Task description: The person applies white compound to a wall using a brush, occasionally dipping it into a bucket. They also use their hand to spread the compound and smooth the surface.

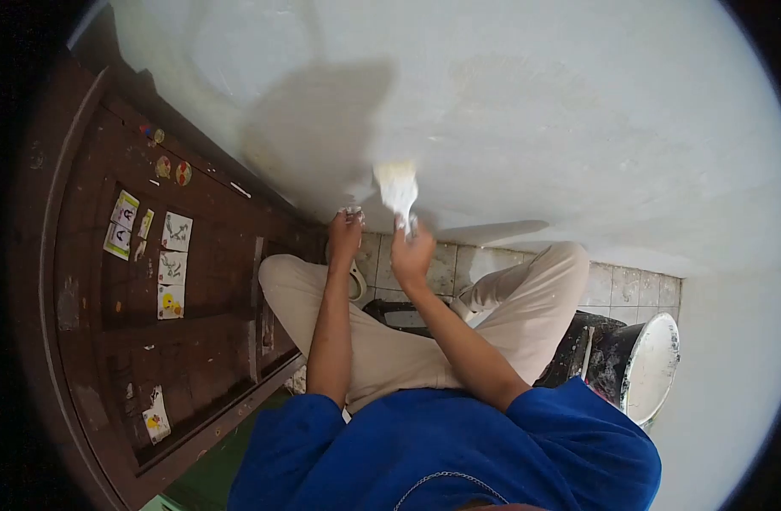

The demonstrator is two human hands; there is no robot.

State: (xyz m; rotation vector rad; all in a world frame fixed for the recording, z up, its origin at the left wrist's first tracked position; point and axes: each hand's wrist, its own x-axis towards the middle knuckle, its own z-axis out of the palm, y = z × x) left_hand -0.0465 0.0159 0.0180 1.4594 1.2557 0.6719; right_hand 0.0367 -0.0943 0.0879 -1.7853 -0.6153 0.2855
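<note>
Nearest the camera I see my own blue shirt (441,451), with both forearms extending forward from it over my bent knees in light trousers (390,341); I judge this crouched posture keeps the low part of the wall within reach. My right hand (411,254) is closed in a full fist around the handle of a paintbrush (397,189), and the brush stands nearly upright above that hand, its pale bristles fanned flat against the white wall (535,111). I judge the handle is held low so that the bristle head can press square to the surface. The brush head therefore lies directly above and just beyond the right hand, touching the wall just above the tiled strip (629,285) at its foot. My left hand (346,232) sits just beside the right one, slightly to its left, at about the same height; its fingers are curled, and a small pale object shows at the fingertips, but I cannot tell what it is or whether the hand actually grips it. To my right, near my knee, a paint-smeared bucket (641,366) stands on the floor, placed, I judge, within easy reach of the brush hand. To my left stands a dark wooden door (92,281) carrying several small stickers (173,264). Farthest off, the wall carries the shadow of my head and arms.
</note>
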